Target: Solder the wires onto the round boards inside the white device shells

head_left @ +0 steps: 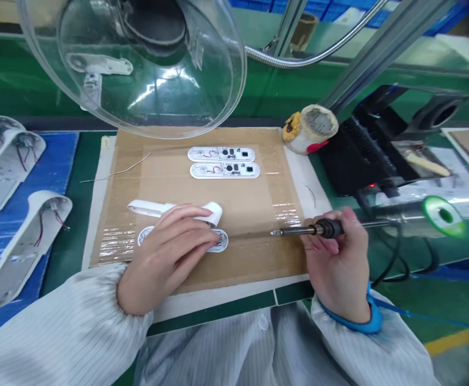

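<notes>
My right hand [339, 257] is closed around a soldering iron [327, 229], whose metal tip points left over the cardboard. My left hand [174, 252] lies over two white parts, its fingers bent and close together. Under its upper fingers is a slim white plastic housing [148, 208]. The lower fingertips press on a white oval panel [220, 241], mostly covered by the palm. Behind them lie two white strips with circuit boards, an upper strip [221, 154] and a lower strip [225, 170], side by side. A thin piece of wire [130, 168] rests to their left.
A clear round hood [138, 120] hangs over the back. At left, white housings with red wires [21, 257] lie on blue wrap [59, 179]. A black soldering station [343, 155], a stained cup [310, 128] and a green-ended spool [444, 217] stand at right.
</notes>
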Demonstrator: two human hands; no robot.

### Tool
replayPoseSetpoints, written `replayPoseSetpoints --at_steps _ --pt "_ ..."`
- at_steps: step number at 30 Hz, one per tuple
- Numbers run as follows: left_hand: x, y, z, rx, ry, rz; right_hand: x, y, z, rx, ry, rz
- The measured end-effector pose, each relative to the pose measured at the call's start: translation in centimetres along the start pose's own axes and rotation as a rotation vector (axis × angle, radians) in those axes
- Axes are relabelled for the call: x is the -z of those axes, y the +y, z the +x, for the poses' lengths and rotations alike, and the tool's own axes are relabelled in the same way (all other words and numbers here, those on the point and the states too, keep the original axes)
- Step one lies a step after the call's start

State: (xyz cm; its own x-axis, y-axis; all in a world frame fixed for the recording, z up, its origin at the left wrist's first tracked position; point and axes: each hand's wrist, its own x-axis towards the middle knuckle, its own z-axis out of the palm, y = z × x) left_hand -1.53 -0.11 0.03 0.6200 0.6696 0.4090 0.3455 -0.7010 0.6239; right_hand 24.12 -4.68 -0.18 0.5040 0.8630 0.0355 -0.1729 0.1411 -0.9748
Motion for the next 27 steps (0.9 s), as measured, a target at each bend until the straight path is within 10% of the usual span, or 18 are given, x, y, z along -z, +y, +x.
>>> replayPoseSetpoints --at_steps 9,16,22,27 --pt "-0.2 -0.2 -0.1 -0.040 -0.040 0.063 0.8 -1.1 0.7 0.067 0.068 -0.066" --pt "-0.4 -1.3 -0.7 -0.088 -0.024 0.122 1.8 -2.1 4.9 0.490 0.224 -0.370" --pt "-0.5 -1.4 -0.8 -0.085 0.014 0.131 2.5 -1.2 8.5 0.584 -0.043 -0.830" --pt "-0.7 -0.6 -0.2 -0.039 0.094 0.168 2.2 -0.8 6.5 0.641 0.070 -0.660"
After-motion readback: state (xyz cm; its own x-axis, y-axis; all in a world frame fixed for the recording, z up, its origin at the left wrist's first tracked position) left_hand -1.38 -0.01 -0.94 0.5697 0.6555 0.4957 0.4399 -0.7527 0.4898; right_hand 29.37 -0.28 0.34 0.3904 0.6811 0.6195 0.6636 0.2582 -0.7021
